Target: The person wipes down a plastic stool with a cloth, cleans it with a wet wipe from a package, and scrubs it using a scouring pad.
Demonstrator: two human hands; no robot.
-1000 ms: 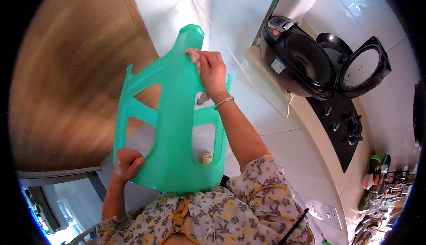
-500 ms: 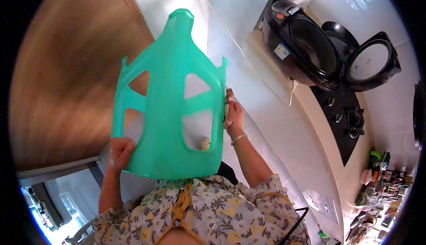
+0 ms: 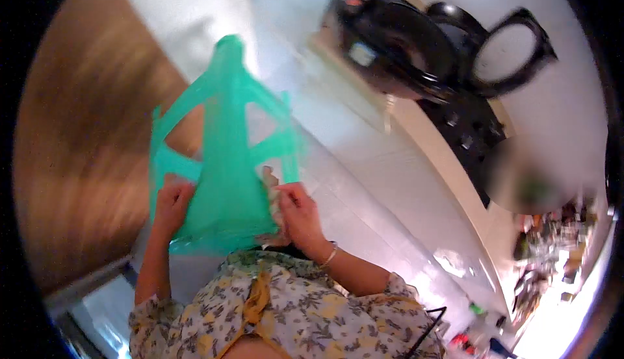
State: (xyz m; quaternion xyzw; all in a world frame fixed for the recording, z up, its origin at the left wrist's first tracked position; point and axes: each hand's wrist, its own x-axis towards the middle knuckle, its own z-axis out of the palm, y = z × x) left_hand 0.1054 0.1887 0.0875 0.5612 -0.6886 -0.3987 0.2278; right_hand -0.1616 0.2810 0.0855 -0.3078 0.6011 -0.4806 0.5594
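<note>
A large green plastic frame fills the space in front of my body. It has a narrow top, a wide lower edge and cut-out openings, a little like a chair back; I cannot tell exactly what it is. My left hand is closed round its left side bar. With fingers pinched together, my right hand grips a crumpled, light brownish cloth at the lower right opening. The cloth lies against the frame's surface, and part of it is hidden by my fingers. Motion blurs the frame's edges.
On the right, a curved counter carries a black rice cooker with its lid open and a black stove. Blurred items crowd the counter's lower right. A brown wooden surface stands on the left.
My right hand has moved left with the cloth, from the frame's outer right edge into its lower right opening. The frame looks smaller and tilted, and the whole view has shifted.
</note>
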